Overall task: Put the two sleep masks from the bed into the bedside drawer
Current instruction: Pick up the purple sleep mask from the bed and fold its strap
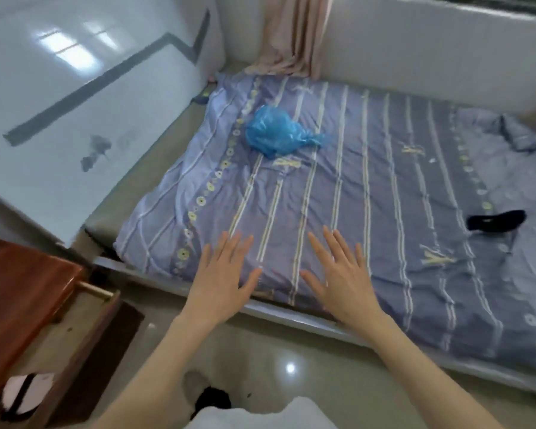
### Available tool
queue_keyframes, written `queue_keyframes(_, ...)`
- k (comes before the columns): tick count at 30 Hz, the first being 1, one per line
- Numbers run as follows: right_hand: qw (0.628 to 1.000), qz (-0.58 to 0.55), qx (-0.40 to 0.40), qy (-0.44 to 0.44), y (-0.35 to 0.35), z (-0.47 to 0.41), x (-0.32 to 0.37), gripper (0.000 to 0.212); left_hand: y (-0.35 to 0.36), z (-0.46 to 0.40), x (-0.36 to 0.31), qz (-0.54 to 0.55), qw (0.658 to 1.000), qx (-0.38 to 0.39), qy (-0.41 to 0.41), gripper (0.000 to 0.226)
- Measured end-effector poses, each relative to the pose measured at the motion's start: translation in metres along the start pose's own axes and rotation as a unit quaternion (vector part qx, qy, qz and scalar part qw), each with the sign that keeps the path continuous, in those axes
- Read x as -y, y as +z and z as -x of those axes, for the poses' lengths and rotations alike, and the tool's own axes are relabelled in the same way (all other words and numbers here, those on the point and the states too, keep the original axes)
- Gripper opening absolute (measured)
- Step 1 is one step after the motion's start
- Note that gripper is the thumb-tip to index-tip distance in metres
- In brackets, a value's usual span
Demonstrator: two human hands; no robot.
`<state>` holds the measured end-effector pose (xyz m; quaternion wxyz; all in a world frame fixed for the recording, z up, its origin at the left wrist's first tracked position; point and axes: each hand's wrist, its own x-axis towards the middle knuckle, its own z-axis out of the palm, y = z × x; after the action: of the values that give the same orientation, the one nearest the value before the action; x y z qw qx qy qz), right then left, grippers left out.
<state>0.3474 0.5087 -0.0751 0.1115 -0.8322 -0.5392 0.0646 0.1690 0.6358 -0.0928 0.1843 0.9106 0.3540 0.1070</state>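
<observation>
At lower left, an open wooden drawer [59,351] holds a pink sleep mask [25,388]. In the centre, the left hand [222,280] and right hand [341,278] hover spread and empty over the striped bed [338,193]. A black sleep mask [495,221] lies at right.

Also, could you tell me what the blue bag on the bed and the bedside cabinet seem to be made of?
The blue bag looks like thin plastic film: translucent, crinkled, glossy highlights, with a twisted end. The bedside cabinet appears to be reddish-brown wood or wood veneer with a smooth, semi-gloss finish; the blur leaves solid wood or laminate open.
</observation>
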Motion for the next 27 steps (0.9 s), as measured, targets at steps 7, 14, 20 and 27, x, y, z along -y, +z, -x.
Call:
queue_keyframes(7, 0.981, 0.014, -0.062, 0.182, -0.061, 0.099, -0.169, 0.065, 0.073, -0.053, -0.163, 0.023, 0.982, 0.114, 0.148, 0.062)
queue_keyframes(14, 0.955, 0.009, -0.092, 0.28, -0.083, 0.128, -0.297, 0.065, 0.141, -0.121, -0.282, 0.005, 0.958, 0.168, 0.233, 0.062)
queue_keyframes(20, 0.946, 0.01, -0.061, 0.318, -0.09, 0.097, -0.425, 0.064, 0.228, -0.195, -0.352, 0.023, 0.951, 0.226, 0.212, 0.062)
queue_keyframes(27, 0.939, -0.006, -0.047, 0.34, -0.111, 0.052, -0.554, 0.06, 0.306, -0.304, -0.462, 0.045, 0.937, 0.272, 0.214, 0.061)
